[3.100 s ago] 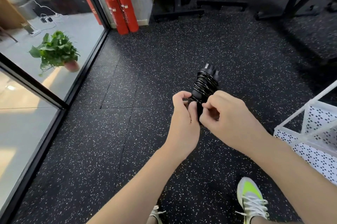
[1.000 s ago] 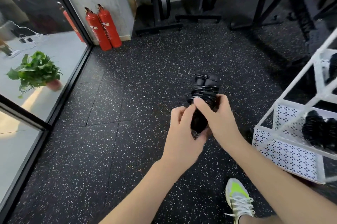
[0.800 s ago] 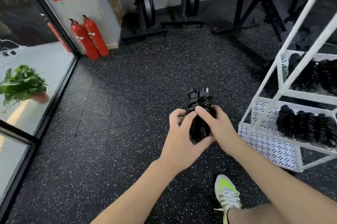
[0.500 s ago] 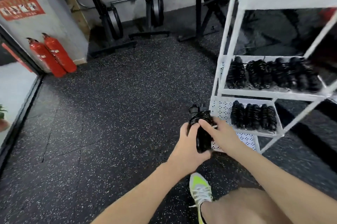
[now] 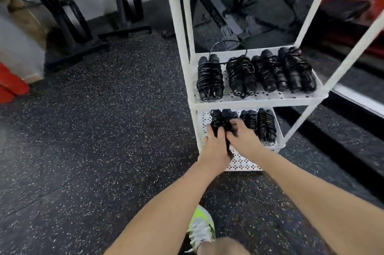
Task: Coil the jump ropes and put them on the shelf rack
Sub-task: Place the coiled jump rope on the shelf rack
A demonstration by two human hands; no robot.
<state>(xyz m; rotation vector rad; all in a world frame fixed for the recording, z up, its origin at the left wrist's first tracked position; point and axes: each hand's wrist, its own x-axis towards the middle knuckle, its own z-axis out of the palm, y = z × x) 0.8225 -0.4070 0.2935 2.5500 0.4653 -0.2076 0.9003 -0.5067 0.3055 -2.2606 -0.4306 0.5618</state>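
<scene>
Both hands, left hand (image 5: 215, 146), right hand (image 5: 245, 140), gripping coiled jump rope (image 5: 222, 121), at shelf rack (image 5: 257, 102)

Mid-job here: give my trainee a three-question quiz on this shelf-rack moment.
1. True or false: both the left hand and right hand grip the rope bundle.
2. How many bundles lie on the middle shelf?
3. Over which shelf is the held bundle? A) top B) middle C) bottom

Key: 1 true; 2 four; 3 C
</scene>
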